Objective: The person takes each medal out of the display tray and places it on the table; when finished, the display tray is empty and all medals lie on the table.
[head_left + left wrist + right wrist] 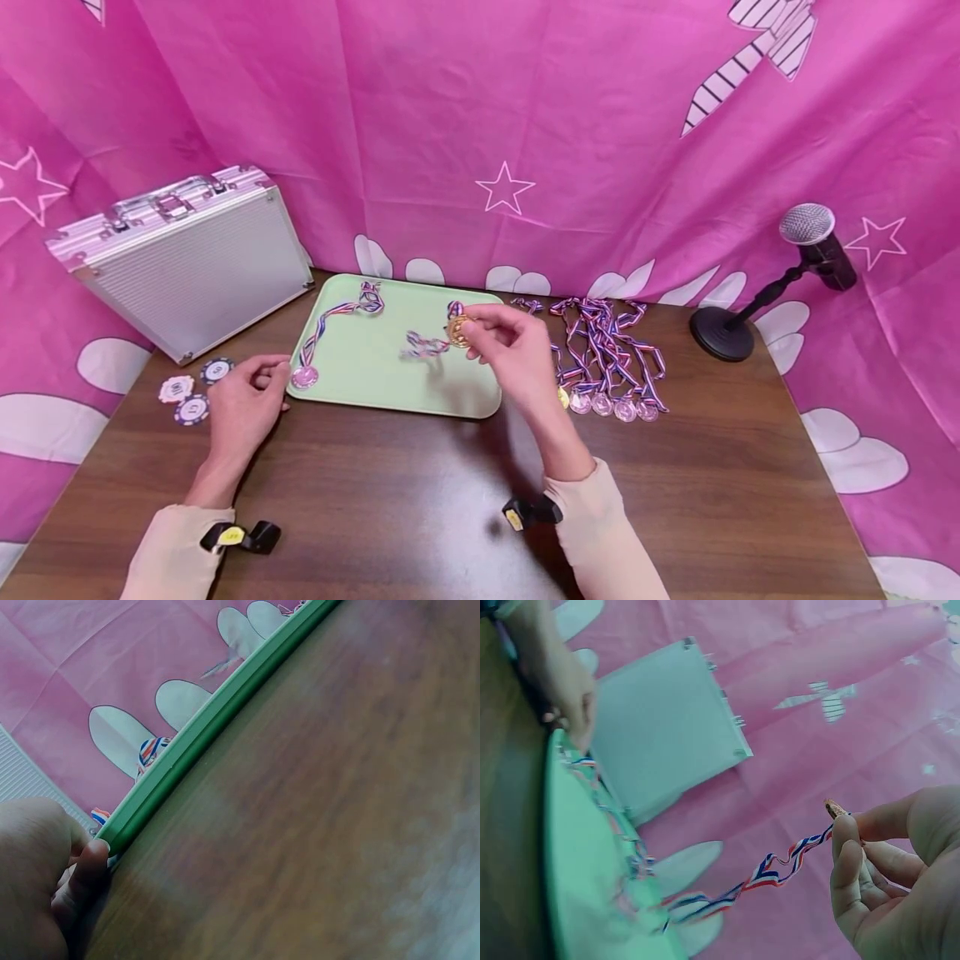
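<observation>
Between thumb and fingers, my right hand (519,358) pinches a gold medal (459,332) above the right part of a light green tray (375,375). Its red, white and blue ribbon (769,874) trails down to the left toward the tray, blurred at the far end. With thumb and fingertips my left hand (41,874) holds the near left corner of the tray, whose green rim (187,750) stands out in the left wrist view. Along the tray's left side lies another medal (304,377), pinkish in this light, its ribbon stretched toward the back.
Right of the tray lie several medals (602,404) in a row, ribbons tangled behind them. A microphone (813,237) on a stand is at the back right. Left stand a silver case (195,267) and poker chips (192,409). Pink cloth (427,125) hangs behind the wooden table (390,500).
</observation>
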Tool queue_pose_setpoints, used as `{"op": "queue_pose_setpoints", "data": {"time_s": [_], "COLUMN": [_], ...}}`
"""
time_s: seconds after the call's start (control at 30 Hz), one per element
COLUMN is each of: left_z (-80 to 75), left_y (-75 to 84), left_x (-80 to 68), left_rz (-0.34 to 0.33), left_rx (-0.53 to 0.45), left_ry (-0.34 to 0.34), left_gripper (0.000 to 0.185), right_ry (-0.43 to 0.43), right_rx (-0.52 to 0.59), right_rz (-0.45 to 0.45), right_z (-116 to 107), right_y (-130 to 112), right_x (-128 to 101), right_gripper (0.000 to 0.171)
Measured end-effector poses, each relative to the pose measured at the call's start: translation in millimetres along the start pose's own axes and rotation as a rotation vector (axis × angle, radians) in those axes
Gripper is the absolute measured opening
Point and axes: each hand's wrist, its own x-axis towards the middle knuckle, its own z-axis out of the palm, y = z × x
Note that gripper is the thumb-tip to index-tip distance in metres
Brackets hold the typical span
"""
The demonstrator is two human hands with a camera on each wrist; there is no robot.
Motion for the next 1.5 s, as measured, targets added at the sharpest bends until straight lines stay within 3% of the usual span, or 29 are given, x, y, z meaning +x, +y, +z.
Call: {"op": "queue_pose_setpoints", "data": {"time_s": [0.23, 0.53, 0.77, 0.87, 1.0, 1.1, 1.2, 1.33, 1.4, 1.5], "left_z": [2.6, 2.0, 1.3, 0.7, -0.3, -1.2, -0.7, 1.6, 1.9, 1.5], "left_y": [-2.3, 0.2, -3.2, -3.4, -2.9, -2.9, -3.5, -3.2, -2.0, -0.9], "left_x": [1.4, 1.5, 1.4, 0.8, 0.9, 0.8, 0.9, 1.7, 1.5, 0.7], "left_rz": [0.009, 0.015, 0.012, 0.014, 0.014, 0.006, 0.005, 0.013, 0.012, 0.008], "left_rx": [-0.015, -0.006, -0.006, -0.005, 0.000, 0.001, 0.000, -0.012, -0.010, -0.006], "left_ry": [0.007, 0.009, -0.012, -0.010, 0.001, -0.001, -0.003, -0.005, -0.002, 0.005], "left_gripper": [0.031, 0.030, 0.034, 0.034, 0.032, 0.031, 0.032, 0.031, 0.031, 0.030], "right_ry": [0.060, 0.169, 0.159, 0.252, 0.460, 0.555, 0.612, 0.649, 0.629, 0.571], "right_rx": [0.040, 0.075, 0.375, 0.458, 0.433, 0.402, 0.457, 0.553, 0.554, 0.441], "right_rz": [-0.013, -0.031, -0.169, -0.204, -0.145, -0.094, -0.154, -0.247, -0.166, 0.051], "right_z": [-32, -93, -144, -167, -199, -222, -239, -248, -253, -260], "right_y": [-22, -36, -58, -67, -70, -60, -44, -20, -7, 17], "right_x": [-10, -34, -51, -51, -35, -15, 0, 1, -3, -12], "right_gripper": [0.024, 0.022, 0.030, 0.025, 0.020, 0.016, 0.013, 0.014, 0.014, 0.021]}}
